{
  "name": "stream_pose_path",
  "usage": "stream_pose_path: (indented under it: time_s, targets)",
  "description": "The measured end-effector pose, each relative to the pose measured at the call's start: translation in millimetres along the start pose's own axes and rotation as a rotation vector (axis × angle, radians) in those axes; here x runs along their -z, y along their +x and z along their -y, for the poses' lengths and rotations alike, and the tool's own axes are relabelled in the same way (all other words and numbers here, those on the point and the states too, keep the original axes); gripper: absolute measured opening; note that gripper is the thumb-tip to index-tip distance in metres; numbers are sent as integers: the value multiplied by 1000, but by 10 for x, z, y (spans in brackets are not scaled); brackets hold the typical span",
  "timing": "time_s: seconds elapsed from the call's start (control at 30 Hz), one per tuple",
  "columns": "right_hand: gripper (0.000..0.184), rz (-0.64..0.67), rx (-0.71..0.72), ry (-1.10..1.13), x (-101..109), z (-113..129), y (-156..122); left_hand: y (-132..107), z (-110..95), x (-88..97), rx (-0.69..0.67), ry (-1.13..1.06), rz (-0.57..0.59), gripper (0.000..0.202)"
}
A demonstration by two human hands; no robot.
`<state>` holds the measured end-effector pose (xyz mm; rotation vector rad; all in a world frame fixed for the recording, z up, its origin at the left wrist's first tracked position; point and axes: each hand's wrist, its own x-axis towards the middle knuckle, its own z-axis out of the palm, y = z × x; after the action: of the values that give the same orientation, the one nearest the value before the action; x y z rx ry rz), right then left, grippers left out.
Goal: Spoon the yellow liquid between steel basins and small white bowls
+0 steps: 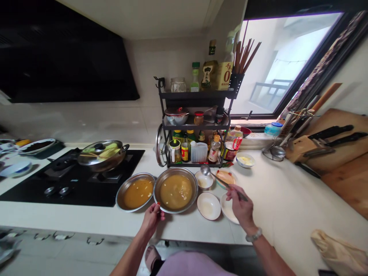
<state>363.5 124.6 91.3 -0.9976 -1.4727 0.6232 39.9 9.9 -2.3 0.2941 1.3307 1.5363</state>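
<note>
My right hand (242, 207) is closed around the handle of a metal ladle (205, 170). The ladle's bowl end hangs over a small white bowl (204, 186) at the foot of the rack. At the near left rim of a round steel basin (196, 197), my left hand (153, 217) has its fingers pinched on the edge. Cloudy tan liquid with a few pale bits fills much of that basin. A second steel basin (118, 202), touching it on the left, holds a more orange liquid with pale pieces. Two white bowls (209, 207) (228, 210) sit near my right hand, the further one partly hidden.
A lidded pan (100, 155) stands on the black gas hob (89, 195) at left. Behind the basins rises a black rack (195, 126) of bottles and jars. A bowl of pale chopped pieces (245, 160), a knife block (301, 147) and a cloth (339, 253) are right.
</note>
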Motion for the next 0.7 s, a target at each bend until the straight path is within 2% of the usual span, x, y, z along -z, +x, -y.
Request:
stream_pose_path:
  time_s: [0.1,0.23,0.37,0.47,0.7]
  targets:
    - [28,-128,-66,-95,223,-107,122,-3,-10,-2,0,7,12,47]
    - [34,-170,-132,-196,435,-275,145,-11,-21,-12,5,8,3,48]
    - [39,-145,-180,-187,473,-401,65,-9,-21,-14,3,6,-6,50]
    - [38,-181,-237,-144,454,-436,41,-4,-17,-11,5,5,-11,49]
    - [36,-465,-436,118,506,-515,154,4,-4,-7,7,-3,-10,48]
